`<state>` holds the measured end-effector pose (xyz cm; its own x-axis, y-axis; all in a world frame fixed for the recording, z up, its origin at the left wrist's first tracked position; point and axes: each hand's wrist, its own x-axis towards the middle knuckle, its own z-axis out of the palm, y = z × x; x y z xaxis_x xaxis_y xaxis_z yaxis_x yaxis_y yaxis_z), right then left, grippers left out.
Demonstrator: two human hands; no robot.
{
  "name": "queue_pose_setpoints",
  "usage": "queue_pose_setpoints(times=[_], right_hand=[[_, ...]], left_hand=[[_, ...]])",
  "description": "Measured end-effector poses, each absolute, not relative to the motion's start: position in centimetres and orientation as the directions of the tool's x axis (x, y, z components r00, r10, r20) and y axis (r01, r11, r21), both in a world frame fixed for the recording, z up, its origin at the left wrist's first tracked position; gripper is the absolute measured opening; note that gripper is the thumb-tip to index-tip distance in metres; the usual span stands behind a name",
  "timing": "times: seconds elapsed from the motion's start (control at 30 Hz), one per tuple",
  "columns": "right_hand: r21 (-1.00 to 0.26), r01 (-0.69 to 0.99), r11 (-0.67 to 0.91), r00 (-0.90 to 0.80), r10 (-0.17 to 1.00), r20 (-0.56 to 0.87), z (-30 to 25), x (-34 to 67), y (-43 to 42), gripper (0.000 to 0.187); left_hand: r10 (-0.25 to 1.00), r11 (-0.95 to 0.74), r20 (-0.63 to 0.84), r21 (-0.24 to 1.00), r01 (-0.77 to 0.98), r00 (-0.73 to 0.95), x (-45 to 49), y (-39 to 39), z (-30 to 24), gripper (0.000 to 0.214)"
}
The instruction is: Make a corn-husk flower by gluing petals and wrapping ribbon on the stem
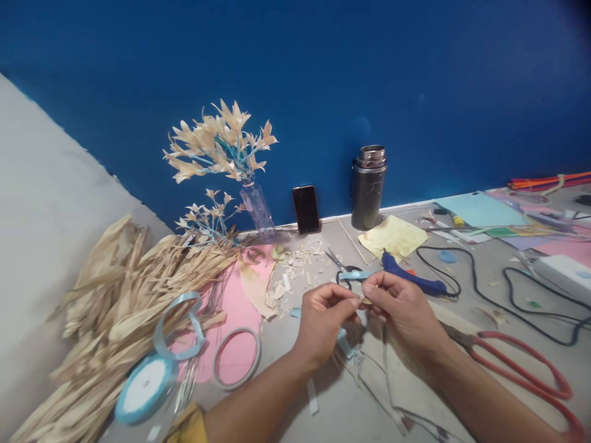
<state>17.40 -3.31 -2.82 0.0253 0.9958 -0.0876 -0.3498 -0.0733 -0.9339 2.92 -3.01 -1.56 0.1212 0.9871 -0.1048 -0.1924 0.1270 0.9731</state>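
My left hand (pixel 325 320) and my right hand (pixel 401 307) meet above the table with their fingertips pinched close together. Between them shows a small pale strip (pixel 365 301), which looks like dried corn husk; most of it is hidden by the fingers. Just beyond the hands lie small black-handled scissors (pixel 349 271), partly under a light-blue ribbon piece (pixel 356 275). A blue glue gun (pixel 413 278) rests right behind my right hand. Below the hands are thin wires and another bit of blue ribbon (pixel 345 346).
Dried corn husks (pixel 152 295) pile up at left beside a blue ribbon spool (pixel 146 387) and a tape roll (pixel 237 358). Husk flowers (pixel 226 141) stand in a bottle (pixel 258 212). A phone (pixel 306 209) and flask (pixel 368 191) stand by the wall. Red-handled shears (pixel 521 363) lie right.
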Motion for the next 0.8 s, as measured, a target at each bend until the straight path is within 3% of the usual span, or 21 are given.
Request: queue_pose_setpoints(times=[0.2,0.4,0.5,0.63,0.7,0.8], right_hand=[[-0.928,-0.368,-0.061,0.034,0.996,-0.079,-3.0,17.5,-3.2,0.033],[-0.928,-0.366,-0.067,0.045,0.995,-0.09,-3.1,17.3,-3.2,0.032],[-0.895,-0.435,-0.104,0.012,0.992,-0.122,-2.8,17.2,-3.3,0.035],[-0.869,-0.488,-0.079,0.068,0.989,-0.128,-2.6,17.4,-3.3,0.037],[-0.898,-0.431,-0.085,0.079,0.988,-0.132,-2.8,17.5,-3.2,0.038],[-0.938,-0.325,-0.118,0.038,0.99,-0.137,-3.0,17.6,-3.3,0.039]], left_hand=[[0.985,0.119,-0.089,0.971,-0.209,0.147,2.9,-3.0,-1.7,0.009],[0.977,-0.204,0.191,0.969,0.137,0.098,2.7,-3.4,-2.1,0.004],[0.963,-0.265,0.249,0.945,0.192,0.101,2.4,-3.3,-2.3,0.007],[0.993,-0.003,0.015,0.994,-0.11,0.114,2.3,-2.5,-2.5,0.012],[0.979,0.153,-0.105,0.942,-0.298,0.174,2.2,-2.1,-2.5,0.021],[0.953,0.261,-0.151,0.849,-0.459,0.263,2.2,-1.9,-2.6,0.029]])
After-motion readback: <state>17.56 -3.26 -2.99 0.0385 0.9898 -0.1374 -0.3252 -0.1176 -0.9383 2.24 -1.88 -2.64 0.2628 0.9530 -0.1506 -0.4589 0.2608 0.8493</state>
